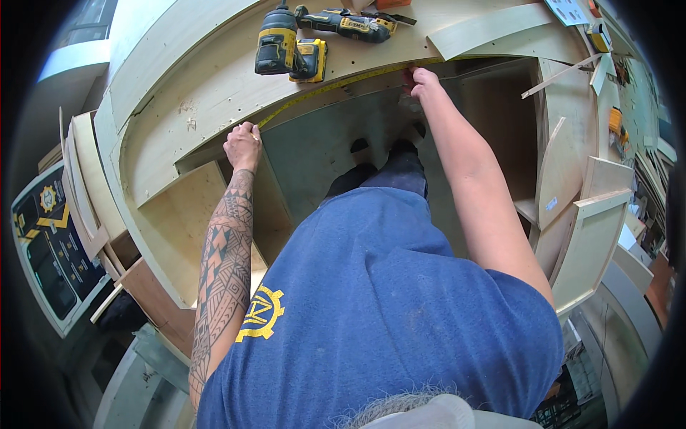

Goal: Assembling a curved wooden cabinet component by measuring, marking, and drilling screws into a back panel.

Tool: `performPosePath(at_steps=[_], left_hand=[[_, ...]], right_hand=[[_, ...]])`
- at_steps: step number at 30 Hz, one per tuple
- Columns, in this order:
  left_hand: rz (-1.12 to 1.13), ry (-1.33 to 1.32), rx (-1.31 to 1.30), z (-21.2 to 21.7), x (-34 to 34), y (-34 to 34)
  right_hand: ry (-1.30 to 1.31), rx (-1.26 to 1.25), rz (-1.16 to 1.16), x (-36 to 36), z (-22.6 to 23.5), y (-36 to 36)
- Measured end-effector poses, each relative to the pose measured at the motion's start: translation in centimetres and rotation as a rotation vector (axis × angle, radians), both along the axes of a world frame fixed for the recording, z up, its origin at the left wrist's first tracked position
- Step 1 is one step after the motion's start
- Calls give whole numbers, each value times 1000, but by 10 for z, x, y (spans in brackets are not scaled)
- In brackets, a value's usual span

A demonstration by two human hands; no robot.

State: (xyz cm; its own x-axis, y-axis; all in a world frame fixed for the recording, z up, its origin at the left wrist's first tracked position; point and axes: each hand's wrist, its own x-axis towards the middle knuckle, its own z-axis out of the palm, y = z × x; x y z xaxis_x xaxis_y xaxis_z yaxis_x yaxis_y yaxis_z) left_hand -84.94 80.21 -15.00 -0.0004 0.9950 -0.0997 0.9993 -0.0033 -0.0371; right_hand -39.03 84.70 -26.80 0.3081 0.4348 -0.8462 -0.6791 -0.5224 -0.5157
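Note:
A yellow tape measure blade [321,91] stretches in a curve along the inner edge of a curved plywood top [193,107]. At its left end my left hand [244,148] is closed, fingers pinched on the tape; a thin pale thing like a pencil pokes out by the fingers. My right hand [423,82] is closed on the tape farther right, thumb and fingers at the panel edge, partly hidden from above. Beyond it the tape carries on to the right, under or beside a loose thin plywood strip [493,30].
A yellow-black cordless driver [277,46] with its battery [311,60] and a cordless multi-tool [350,25] lie on the top. Open plywood compartments [189,214] sit below it. Panels and offcuts lean at right, near a plywood box [597,250]. A van [53,243] stands at left.

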Motion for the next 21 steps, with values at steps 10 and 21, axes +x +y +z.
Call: performPosePath(at_steps=[10, 21], left_hand=[[31, -4, -22, -1, -1, -4], [-6, -77, -13, 6, -14, -17]], right_hand=[[16, -27, 19, -9, 4, -1], [-4, -68, 14, -4, -17, -9]])
